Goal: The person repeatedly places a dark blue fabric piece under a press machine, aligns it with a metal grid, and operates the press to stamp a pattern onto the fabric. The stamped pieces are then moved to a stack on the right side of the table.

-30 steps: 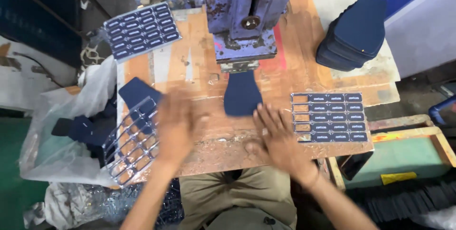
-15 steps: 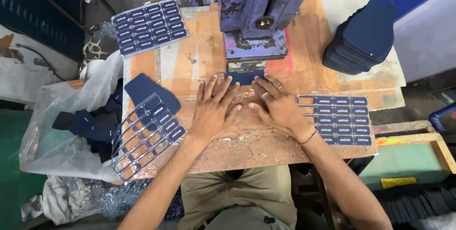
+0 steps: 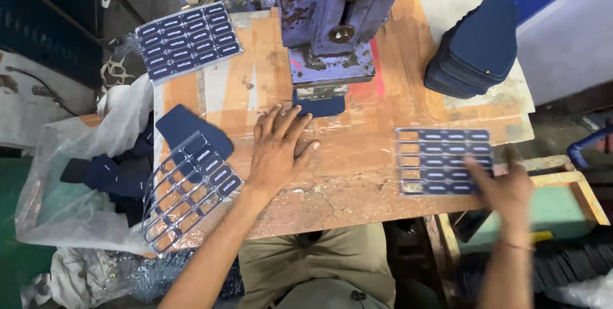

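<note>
While the left hand [image 3: 278, 149] lay flat and spread beside the navy piece [image 3: 319, 106], the blurred right hand [image 3: 504, 188], fingers apart, neared 1 label sheet [image 3: 444, 161]; judged light, flexible, best lifted by an edge.

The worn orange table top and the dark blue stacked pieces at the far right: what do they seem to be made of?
The worn orange table top looks like wood or board under a glossy orange-brown coating: it shines, and near the front edge the coat is cracked to a pale, rough layer. The dark blue stacked pieces look like matte fabric or foam sheet, thin and soft-edged; which one cannot be told.
</note>
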